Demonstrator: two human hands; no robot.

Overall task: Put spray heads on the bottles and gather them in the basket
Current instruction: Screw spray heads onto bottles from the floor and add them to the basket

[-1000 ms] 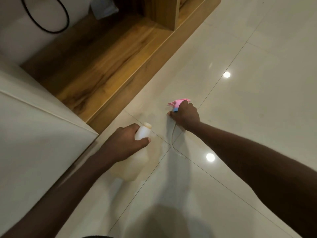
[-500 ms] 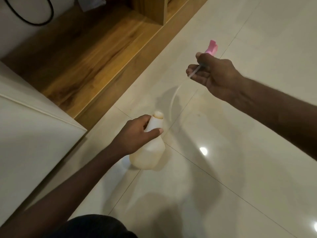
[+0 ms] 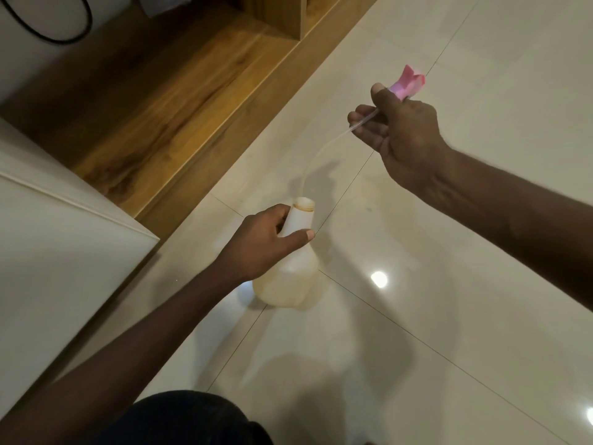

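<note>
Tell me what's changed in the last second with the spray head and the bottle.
The right hand lifted the pink spray head off the floor and raised it, so its clear tube now trails down toward the open neck of the bottle. The left hand kept its grip on the bottle's neck, and the bottle stayed on the floor.

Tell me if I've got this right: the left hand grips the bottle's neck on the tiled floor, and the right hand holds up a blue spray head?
Not quite. In the head view the spray head in the right hand is pink, not blue. The left hand does grip the bottle by its neck on the tiled floor.
</note>
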